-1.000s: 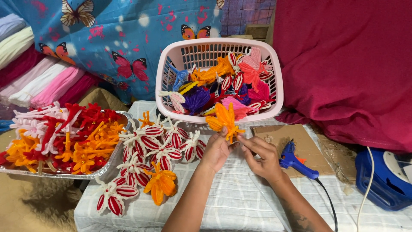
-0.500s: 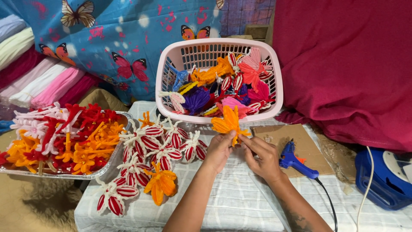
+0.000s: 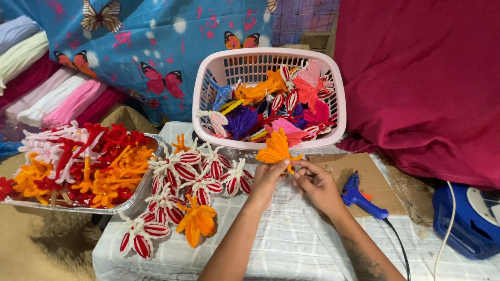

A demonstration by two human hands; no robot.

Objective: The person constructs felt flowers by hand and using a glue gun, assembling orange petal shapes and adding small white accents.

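Observation:
Both of my hands meet over the white cloth-covered table [image 3: 271,244]. My left hand [image 3: 268,179] and my right hand [image 3: 316,183] pinch the base of an orange pipe-cleaner flower [image 3: 276,148], which stands up just in front of the pink basket [image 3: 208,88]. The basket is heaped with pipe-cleaner flowers in orange, pink, purple and red-and-white. Red-and-white striped flowers [image 3: 195,174] lie on the cloth to the left of my left hand, and another orange flower [image 3: 197,222] lies among them.
A foil tray [image 3: 148,184] at the left holds several red, orange and white flowers. A blue glue gun [image 3: 362,200] lies on cardboard [image 3: 364,171] right of my right hand, its cord running off. A blue device [image 3: 469,224] sits at far right. Butterfly-print cloth and maroon fabric hang behind.
The orange flower has been turned slightly between my fingers and sits a touch higher against the basket's front. My hands have barely shifted.

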